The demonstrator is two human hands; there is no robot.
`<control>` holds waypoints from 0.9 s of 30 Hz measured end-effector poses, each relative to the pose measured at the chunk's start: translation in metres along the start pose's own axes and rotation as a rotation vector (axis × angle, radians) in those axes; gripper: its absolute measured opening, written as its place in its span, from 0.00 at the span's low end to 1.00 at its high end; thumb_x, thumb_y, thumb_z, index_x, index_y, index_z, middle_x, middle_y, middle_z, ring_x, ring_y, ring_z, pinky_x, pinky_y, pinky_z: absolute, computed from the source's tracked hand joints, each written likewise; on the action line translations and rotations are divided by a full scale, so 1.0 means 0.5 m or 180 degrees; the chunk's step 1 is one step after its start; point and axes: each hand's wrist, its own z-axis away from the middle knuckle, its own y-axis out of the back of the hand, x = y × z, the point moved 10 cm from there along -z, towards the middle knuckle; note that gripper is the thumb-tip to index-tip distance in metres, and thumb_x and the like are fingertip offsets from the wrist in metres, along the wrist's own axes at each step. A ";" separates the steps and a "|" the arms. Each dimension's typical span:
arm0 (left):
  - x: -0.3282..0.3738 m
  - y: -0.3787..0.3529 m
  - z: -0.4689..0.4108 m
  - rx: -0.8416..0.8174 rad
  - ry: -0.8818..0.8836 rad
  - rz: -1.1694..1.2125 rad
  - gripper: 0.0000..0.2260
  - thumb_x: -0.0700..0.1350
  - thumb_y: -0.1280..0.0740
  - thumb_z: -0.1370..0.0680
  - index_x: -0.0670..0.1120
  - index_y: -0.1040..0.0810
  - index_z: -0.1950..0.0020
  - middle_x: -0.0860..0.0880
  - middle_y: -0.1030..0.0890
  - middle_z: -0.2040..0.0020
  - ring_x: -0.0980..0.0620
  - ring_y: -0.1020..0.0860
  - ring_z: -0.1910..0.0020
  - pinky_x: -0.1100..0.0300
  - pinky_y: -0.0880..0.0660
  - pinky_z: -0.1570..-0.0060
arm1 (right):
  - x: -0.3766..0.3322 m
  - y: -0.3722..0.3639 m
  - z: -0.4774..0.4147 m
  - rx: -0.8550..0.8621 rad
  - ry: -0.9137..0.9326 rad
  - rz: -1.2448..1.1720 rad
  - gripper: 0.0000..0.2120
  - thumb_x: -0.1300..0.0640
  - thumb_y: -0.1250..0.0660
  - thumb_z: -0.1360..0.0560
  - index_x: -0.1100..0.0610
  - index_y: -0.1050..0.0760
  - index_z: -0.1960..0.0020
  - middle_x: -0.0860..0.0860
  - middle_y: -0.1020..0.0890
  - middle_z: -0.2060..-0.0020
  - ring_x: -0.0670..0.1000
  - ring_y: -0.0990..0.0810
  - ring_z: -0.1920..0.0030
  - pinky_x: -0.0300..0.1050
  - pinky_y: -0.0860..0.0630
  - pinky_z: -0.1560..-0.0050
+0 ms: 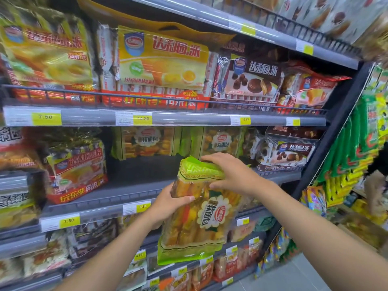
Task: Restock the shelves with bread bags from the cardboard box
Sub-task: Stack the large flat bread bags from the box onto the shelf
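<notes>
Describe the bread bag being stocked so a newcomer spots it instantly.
Find the grey metal shelf with the yellow 9.90 price tag. Before its gap, the left hand and right hand hold a clear plastic bread bag with green ends. Unlike matching bags standing behind, it is tilted, off the shelf.

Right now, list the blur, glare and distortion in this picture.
Head view: the held bread bag is fairly sharp; the left-edge packs blur; glare streaks the yellow pack; the right upright leans from wide-angle distortion.
</notes>
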 end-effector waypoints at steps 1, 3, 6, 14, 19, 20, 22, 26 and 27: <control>-0.005 0.006 0.000 0.0046 0.0027 0.0059 0.19 0.40 0.22 0.26 0.47 0.20 0.37 0.45 0.13 0.45 0.43 0.14 0.46 0.45 0.18 0.45 | 0.003 0.001 0.009 0.0190 0.0034 0.0142 0.44 0.41 0.23 0.30 0.40 0.43 0.21 0.43 0.36 0.23 0.48 0.39 0.23 0.58 0.37 0.25; -0.014 0.023 0.000 0.0188 0.0062 0.0203 0.18 0.40 0.22 0.26 0.46 0.20 0.37 0.44 0.13 0.45 0.43 0.14 0.47 0.47 0.17 0.48 | 0.015 0.001 0.031 0.0508 -0.0043 0.0245 0.49 0.37 0.25 0.31 0.39 0.49 0.19 0.43 0.45 0.19 0.49 0.47 0.20 0.61 0.45 0.21; -0.030 0.051 0.002 0.0429 0.0110 0.0526 0.19 0.40 0.23 0.26 0.45 0.21 0.36 0.42 0.14 0.44 0.42 0.14 0.48 0.46 0.17 0.48 | 0.049 -0.008 0.074 0.0897 -0.0405 0.0067 0.53 0.33 0.26 0.31 0.40 0.55 0.18 0.43 0.55 0.18 0.49 0.56 0.18 0.59 0.56 0.20; -0.047 0.070 0.021 0.0759 0.0168 0.1439 0.20 0.43 0.27 0.23 0.47 0.25 0.32 0.43 0.14 0.41 0.42 0.15 0.43 0.41 0.19 0.43 | 0.128 -0.142 0.172 0.1116 -0.1326 -0.0691 0.55 0.28 0.30 0.33 0.39 0.60 0.19 0.40 0.59 0.19 0.47 0.55 0.18 0.62 0.53 0.20; -0.060 0.069 0.029 0.0854 0.0217 0.1950 0.23 0.45 0.26 0.24 0.48 0.27 0.30 0.44 0.16 0.38 0.43 0.16 0.41 0.44 0.18 0.48 | 0.160 -0.221 0.226 0.1138 -0.1929 -0.1566 0.59 0.26 0.29 0.38 0.38 0.60 0.19 0.38 0.58 0.19 0.46 0.54 0.19 0.62 0.47 0.21; -0.065 0.070 0.031 0.0870 0.0237 0.2022 0.27 0.46 0.25 0.25 0.48 0.28 0.28 0.43 0.17 0.36 0.42 0.18 0.38 0.42 0.20 0.43 | 0.164 -0.231 0.238 0.1220 -0.2084 -0.1871 0.61 0.25 0.28 0.40 0.39 0.60 0.19 0.39 0.57 0.19 0.47 0.54 0.19 0.61 0.46 0.21; -0.076 0.074 0.031 0.0899 0.0218 0.2238 0.31 0.48 0.23 0.28 0.48 0.29 0.26 0.42 0.19 0.33 0.41 0.21 0.34 0.40 0.23 0.37 | 0.182 -0.269 0.260 0.1329 -0.2508 -0.2510 0.65 0.27 0.25 0.43 0.42 0.59 0.18 0.43 0.55 0.18 0.50 0.52 0.19 0.61 0.44 0.21; -0.087 0.071 0.033 0.0920 0.0228 0.2586 0.44 0.53 0.16 0.34 0.51 0.32 0.22 0.42 0.28 0.24 0.40 0.31 0.24 0.34 0.36 0.26 | 0.178 -0.354 0.289 0.1013 -0.3384 -0.3349 0.65 0.30 0.24 0.40 0.45 0.60 0.18 0.49 0.54 0.18 0.58 0.49 0.19 0.64 0.39 0.25; -0.083 0.067 0.034 0.0887 0.0228 0.2655 0.41 0.53 0.18 0.32 0.50 0.30 0.23 0.41 0.26 0.26 0.40 0.28 0.27 0.35 0.34 0.27 | 0.166 -0.374 0.292 0.0940 -0.3464 -0.3647 0.60 0.35 0.24 0.34 0.47 0.59 0.17 0.50 0.52 0.18 0.60 0.46 0.20 0.64 0.37 0.26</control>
